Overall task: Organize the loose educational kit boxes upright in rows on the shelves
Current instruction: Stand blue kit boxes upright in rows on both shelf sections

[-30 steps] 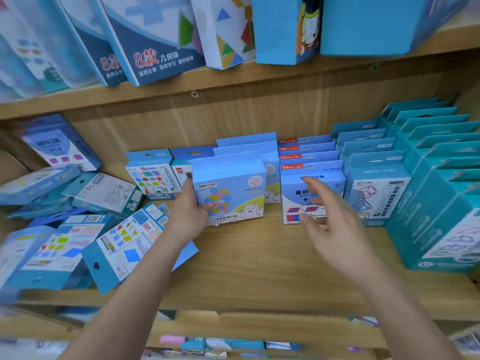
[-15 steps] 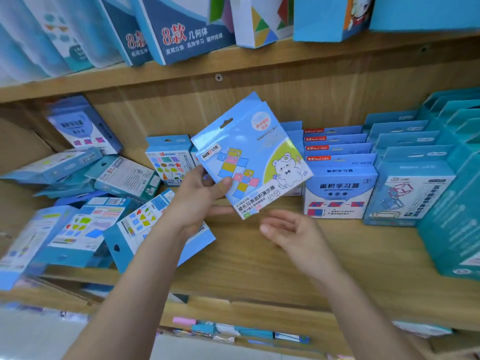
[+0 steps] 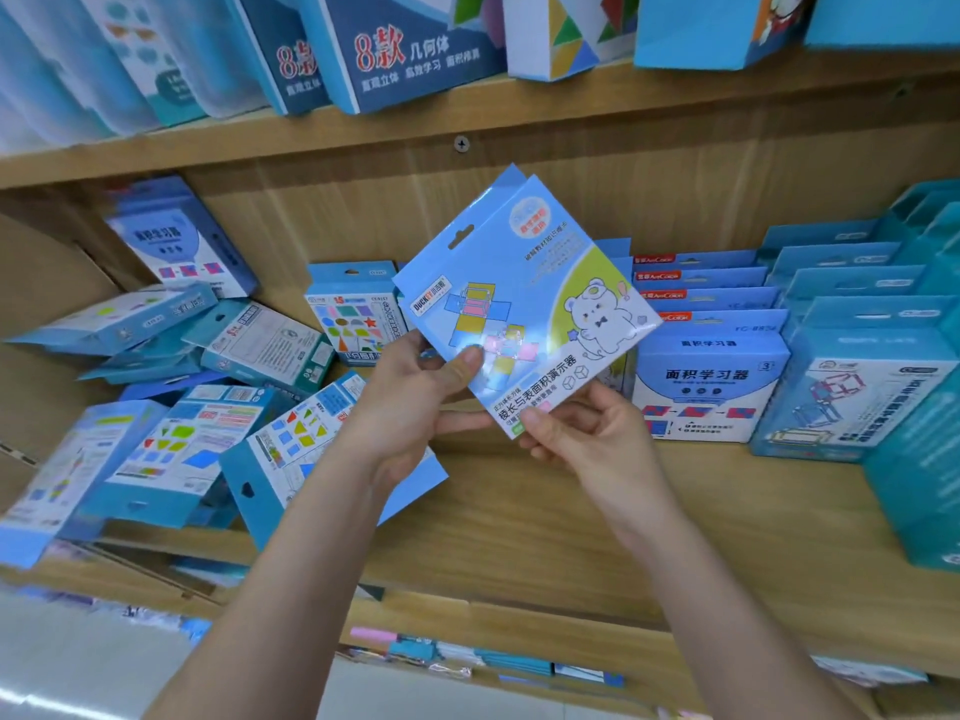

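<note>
A light-blue kit box with a bear picture [image 3: 540, 283] is tilted in the air above the middle wooden shelf [image 3: 519, 511]. My left hand [image 3: 421, 392] grips its lower left edge, thumb on the front. My right hand [image 3: 587, 433] pinches its bottom corner. To the right, blue boxes stand upright in rows [image 3: 711, 324]. At the left lies a loose heap of blue boxes [image 3: 182, 407], flat and overlapping. One upright box with coloured shapes [image 3: 353, 314] stands behind my left hand.
More upright teal boxes [image 3: 857, 366] fill the shelf's far right. The upper shelf [image 3: 467, 116] carries larger leaning boxes. Below, a lower shelf holds small packets [image 3: 467, 657]. Bare wood shows in front of the rows.
The bear box was lifted off the shelf by my left hand and tilted. My right hand came in under it and now pinches its bottom corner.
</note>
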{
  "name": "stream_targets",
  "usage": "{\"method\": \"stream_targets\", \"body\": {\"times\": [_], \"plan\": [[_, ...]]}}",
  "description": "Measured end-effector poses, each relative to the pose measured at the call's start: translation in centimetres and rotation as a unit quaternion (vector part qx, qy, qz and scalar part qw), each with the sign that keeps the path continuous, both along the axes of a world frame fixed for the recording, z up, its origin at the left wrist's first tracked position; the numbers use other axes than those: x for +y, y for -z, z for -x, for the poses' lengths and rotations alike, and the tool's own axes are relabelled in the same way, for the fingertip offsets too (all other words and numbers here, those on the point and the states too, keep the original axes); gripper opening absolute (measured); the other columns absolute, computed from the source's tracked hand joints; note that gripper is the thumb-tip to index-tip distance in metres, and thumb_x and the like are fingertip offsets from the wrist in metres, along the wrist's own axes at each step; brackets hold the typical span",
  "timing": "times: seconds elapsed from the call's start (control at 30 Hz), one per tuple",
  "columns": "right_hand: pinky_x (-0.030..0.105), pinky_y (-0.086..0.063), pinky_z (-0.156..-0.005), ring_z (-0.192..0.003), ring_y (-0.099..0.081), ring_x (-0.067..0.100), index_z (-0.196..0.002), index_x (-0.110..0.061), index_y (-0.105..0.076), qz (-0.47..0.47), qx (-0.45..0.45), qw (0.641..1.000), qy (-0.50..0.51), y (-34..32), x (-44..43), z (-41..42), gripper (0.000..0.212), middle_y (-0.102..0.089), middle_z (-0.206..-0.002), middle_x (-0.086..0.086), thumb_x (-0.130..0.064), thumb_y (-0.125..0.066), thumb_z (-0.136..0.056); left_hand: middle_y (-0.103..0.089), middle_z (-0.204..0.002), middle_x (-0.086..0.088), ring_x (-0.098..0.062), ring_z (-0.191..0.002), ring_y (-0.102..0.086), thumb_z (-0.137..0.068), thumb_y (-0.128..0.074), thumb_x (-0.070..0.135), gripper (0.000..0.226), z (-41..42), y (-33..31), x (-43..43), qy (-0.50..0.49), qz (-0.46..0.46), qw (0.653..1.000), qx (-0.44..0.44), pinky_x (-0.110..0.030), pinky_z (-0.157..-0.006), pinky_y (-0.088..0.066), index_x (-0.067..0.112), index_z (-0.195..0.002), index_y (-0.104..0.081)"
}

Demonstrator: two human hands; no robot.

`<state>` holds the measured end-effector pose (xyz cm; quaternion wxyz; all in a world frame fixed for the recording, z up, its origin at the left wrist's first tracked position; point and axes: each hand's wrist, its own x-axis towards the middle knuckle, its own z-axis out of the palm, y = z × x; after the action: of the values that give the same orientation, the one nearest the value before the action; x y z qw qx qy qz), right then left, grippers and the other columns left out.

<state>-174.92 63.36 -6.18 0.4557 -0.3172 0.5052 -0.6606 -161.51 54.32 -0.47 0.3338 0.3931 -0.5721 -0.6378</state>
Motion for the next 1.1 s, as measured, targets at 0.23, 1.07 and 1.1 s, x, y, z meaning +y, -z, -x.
{"method": "stream_targets", "body": {"times": [0.23,1.07,1.1], "plan": [[0.026,-0.054,-0.064,-0.070,-0.067,0.019,-0.102,-0.012,-0.062,-0.004,0.011,1.000,-0.015,-0.4,0.1,-0.1,0.040,-0.072,-0.086,0.009,-0.032,-0.074,-0.069,-0.072,-0.106,-0.012,-0.031,-0.094,-0.070,-0.092,-0.057,0.010,0.021,-0.3,-0.4,0.0,0.010,-0.036,0.999,0.013,-0.045,-0.071,-0.059,0.007,-0.112,-0.059],[0.010,-0.043,-0.072,-0.085,-0.058,-0.003,-0.134,-0.024,-0.047,-0.035,0.344,0.921,0.179,0.2,2.5,2.7,0.045,-0.058,-0.115,-0.013,-0.018,-0.058,-0.091,-0.065,-0.109,0.005,-0.016,-0.099,-0.065,-0.088,-0.062,0.003,0.039,-0.8,1.3,-1.4,-0.065,0.180,0.961,-0.199,-0.042,-0.077,-0.057,0.029,-0.112,-0.046],[0.016,-0.045,-0.074,-0.085,-0.058,0.001,-0.134,-0.021,-0.048,-0.032,0.376,0.906,0.189,0.2,2.6,2.9,0.044,-0.058,-0.115,-0.011,-0.015,-0.056,-0.091,-0.064,-0.112,0.005,-0.016,-0.104,-0.062,-0.088,-0.062,0.003,0.041,-0.4,1.7,-1.6,-0.056,0.208,0.948,-0.233,-0.040,-0.083,-0.054,0.029,-0.115,-0.045]]}}
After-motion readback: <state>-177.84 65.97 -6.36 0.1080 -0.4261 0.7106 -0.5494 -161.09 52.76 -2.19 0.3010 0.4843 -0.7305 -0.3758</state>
